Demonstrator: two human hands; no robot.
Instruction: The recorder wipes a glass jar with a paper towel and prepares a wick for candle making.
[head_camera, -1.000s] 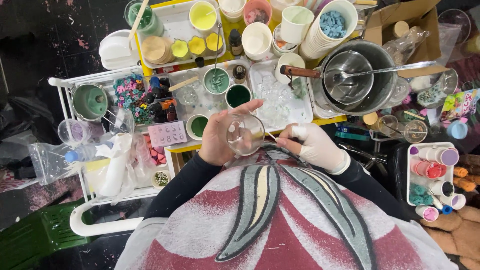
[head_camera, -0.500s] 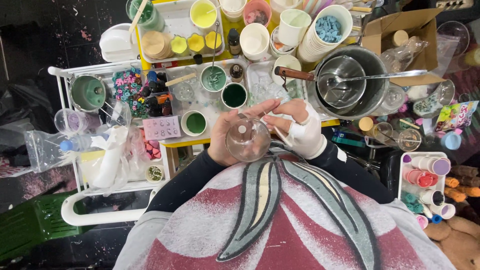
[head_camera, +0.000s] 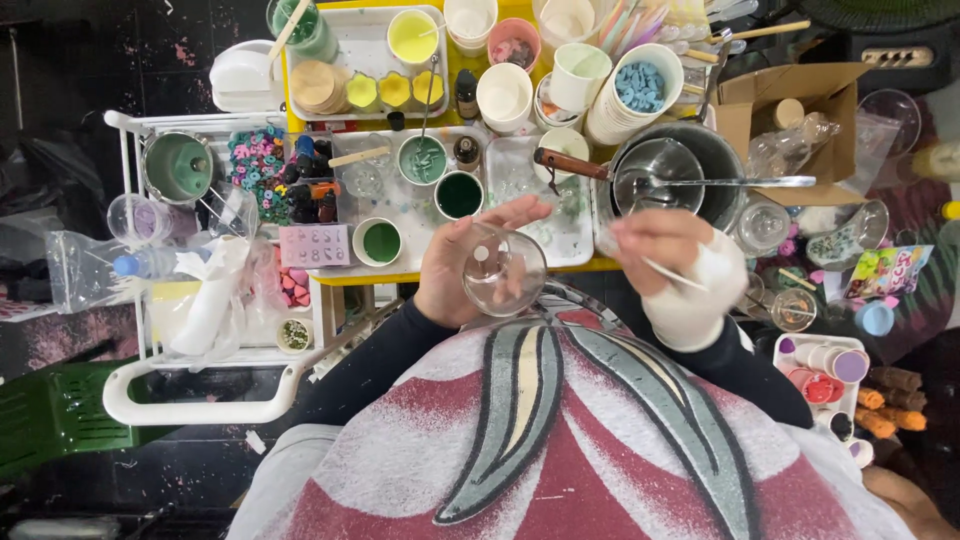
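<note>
A clear glass (head_camera: 503, 270) was held in the left hand (head_camera: 462, 262) above the desk's (head_camera: 455, 272) near edge, its contents too transparent to be made out. A thin white stick (head_camera: 668, 273) was pinched in the right hand (head_camera: 668, 258), whose wrist was hidden by a white wrap (head_camera: 700, 300).

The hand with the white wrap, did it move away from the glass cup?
Yes. The right hand was touching the clear glass cup before. Now it sits apart from it, further right, below the metal pot, holding a thin white stick.
</note>
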